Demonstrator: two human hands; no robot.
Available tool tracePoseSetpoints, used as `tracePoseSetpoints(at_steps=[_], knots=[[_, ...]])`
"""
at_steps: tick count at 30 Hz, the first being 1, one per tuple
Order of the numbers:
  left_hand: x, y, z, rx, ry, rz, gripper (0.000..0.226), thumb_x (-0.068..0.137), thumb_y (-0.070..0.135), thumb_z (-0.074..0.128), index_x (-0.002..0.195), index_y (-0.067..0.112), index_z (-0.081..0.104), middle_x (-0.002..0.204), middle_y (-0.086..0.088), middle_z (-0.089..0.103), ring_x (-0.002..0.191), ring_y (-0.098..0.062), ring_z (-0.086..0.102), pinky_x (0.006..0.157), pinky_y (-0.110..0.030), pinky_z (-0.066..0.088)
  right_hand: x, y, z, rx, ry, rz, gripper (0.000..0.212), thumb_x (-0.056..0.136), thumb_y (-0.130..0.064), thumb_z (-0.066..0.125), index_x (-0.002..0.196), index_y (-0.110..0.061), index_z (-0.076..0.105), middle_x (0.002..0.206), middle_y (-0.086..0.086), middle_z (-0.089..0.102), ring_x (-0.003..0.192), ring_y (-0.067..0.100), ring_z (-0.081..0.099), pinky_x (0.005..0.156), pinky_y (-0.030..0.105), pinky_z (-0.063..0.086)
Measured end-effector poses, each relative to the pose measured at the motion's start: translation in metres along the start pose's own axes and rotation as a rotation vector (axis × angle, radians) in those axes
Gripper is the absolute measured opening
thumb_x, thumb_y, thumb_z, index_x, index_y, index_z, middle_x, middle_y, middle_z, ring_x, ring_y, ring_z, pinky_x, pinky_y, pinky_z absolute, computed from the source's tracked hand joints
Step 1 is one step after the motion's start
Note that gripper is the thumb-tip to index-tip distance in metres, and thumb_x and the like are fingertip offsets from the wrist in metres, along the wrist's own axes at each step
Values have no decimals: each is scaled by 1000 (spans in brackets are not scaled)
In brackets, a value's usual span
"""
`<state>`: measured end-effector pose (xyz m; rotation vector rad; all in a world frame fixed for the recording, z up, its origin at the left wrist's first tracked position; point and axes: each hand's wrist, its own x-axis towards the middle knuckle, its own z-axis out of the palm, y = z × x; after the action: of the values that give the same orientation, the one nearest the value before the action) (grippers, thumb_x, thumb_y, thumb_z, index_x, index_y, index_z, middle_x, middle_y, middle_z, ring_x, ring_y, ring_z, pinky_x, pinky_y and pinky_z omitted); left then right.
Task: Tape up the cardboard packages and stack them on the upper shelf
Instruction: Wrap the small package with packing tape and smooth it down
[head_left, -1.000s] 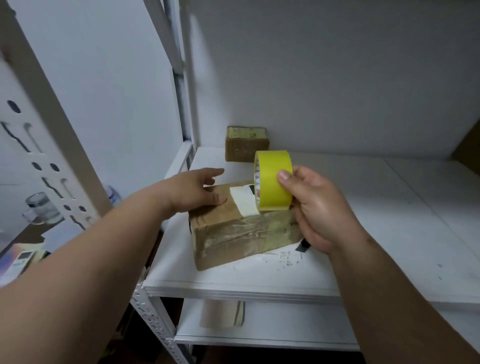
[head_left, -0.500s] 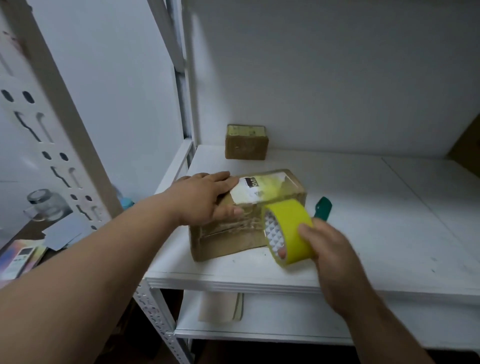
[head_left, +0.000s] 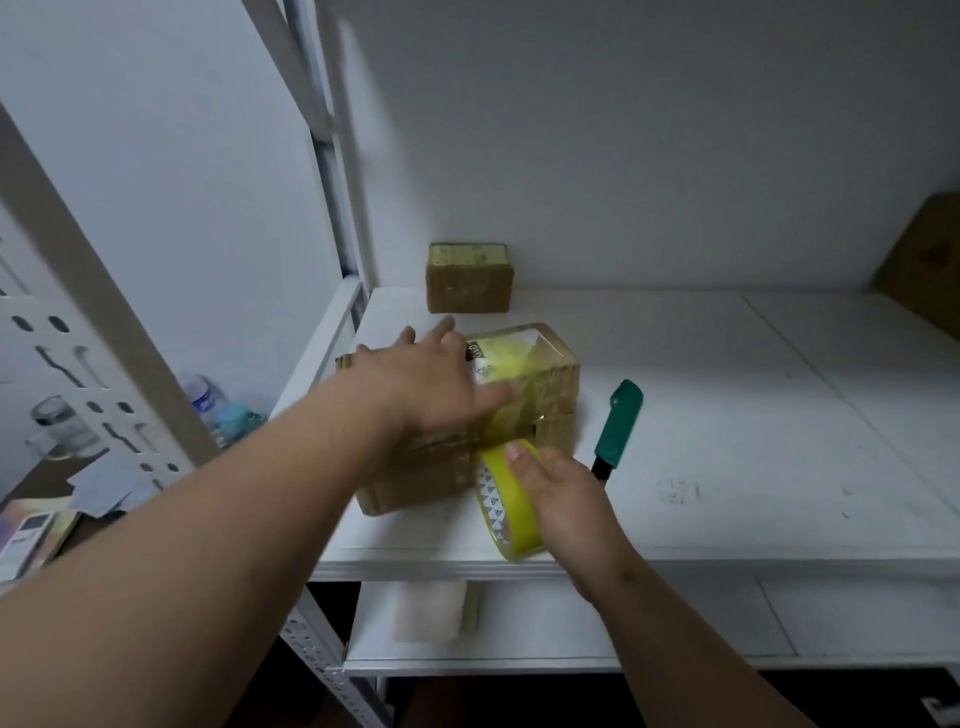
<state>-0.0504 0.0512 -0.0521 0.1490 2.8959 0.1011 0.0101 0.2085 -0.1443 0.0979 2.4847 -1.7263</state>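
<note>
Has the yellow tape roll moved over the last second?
Yes. The yellow tape roll, held in the right hand, has come down from the box top to the shelf front edge.

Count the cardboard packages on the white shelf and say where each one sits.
2. One package lies near the front edge under the left hand; a smaller package stands against the back wall.

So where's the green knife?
The green knife lies on the shelf, just right of the box being taped and beside the right hand holding the tape roll.
</note>
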Motion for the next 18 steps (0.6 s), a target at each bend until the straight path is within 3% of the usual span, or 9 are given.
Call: tracePoseSetpoints(at_steps=[3, 6, 9, 11, 12, 13, 14, 16, 18], knots=[[3, 6, 13, 96, 247, -18, 86, 74, 89, 39, 124, 20, 38, 134, -3, 54, 126, -30, 48, 100, -55, 39, -4, 3, 3, 45, 38, -31, 35, 100, -44, 48, 83, -14, 56, 68, -3, 54, 68, 10, 56, 65, 24, 44], [18, -6, 9, 44, 302, 17, 82, 73, 86, 48, 125, 23, 40, 124, -1, 61, 114, -28, 58, 90, -44, 46, -9, 6, 0, 158, -14, -44, 28, 103, -38, 44, 85, -22, 57, 67, -9, 54, 54, -4, 51, 53, 8, 38], [34, -16, 2, 59, 273, 65, 88, 69, 87, 50, 134, 29, 43, 125, 3, 63, 114, -25, 59, 94, -42, 47, -8, 2, -3, 224, -105, -56, 26, 104, -37, 43, 99, -21, 63, 85, 0, 66, 68, -4, 61, 59, 3, 39], [43, -19, -5, 89, 247, 56, 89, 68, 88, 51, 135, 30, 47, 123, 4, 64, 116, -23, 59, 103, -43, 41, -2, -5, -3, 223, -121, -68, 27, 104, -37, 42, 108, -17, 60, 107, -8, 63, 94, -18, 50, 62, -3, 36], [46, -19, -7, 118, 251, 50, 86, 69, 87, 51, 134, 30, 49, 122, 5, 65, 116, -22, 59, 109, -46, 34, 1, -7, -2, 203, -124, -75, 30, 105, -38, 41, 111, -13, 57, 108, -12, 60, 95, -19, 47, 63, -2, 35], [49, -16, -7, 156, 278, 58, 79, 73, 83, 52, 133, 30, 50, 119, 5, 66, 117, -21, 59, 115, -49, 26, 5, -7, 0, 174, -124, -85, 31, 105, -39, 41, 109, -13, 58, 101, -7, 64, 89, -9, 56, 63, 2, 37], [51, -12, -5, 191, 318, 85, 70, 79, 75, 54, 132, 30, 50, 119, 5, 65, 117, -21, 59, 117, -52, 21, 8, -6, 1, 133, -123, -91, 31, 104, -40, 41, 105, -14, 59, 85, -4, 63, 74, 0, 58, 63, 9, 38], [52, -5, 5, 202, 371, 146, 59, 85, 57, 55, 135, 27, 46, 128, 0, 60, 119, -25, 58, 112, -50, 32, 12, 0, 5, 75, -131, -80, 30, 103, -40, 43, 85, -17, 50, 66, -12, 50, 58, 1, 44, 61, 20, 35], [51, -6, 17, 147, 417, 159, 67, 86, 63, 52, 140, 25, 42, 138, -3, 53, 120, -30, 57, 99, -44, 46, 12, 7, 7, 75, -154, -69, 31, 103, -40, 44, 82, -18, 48, 61, -15, 48, 57, 0, 42, 60, 22, 35]])
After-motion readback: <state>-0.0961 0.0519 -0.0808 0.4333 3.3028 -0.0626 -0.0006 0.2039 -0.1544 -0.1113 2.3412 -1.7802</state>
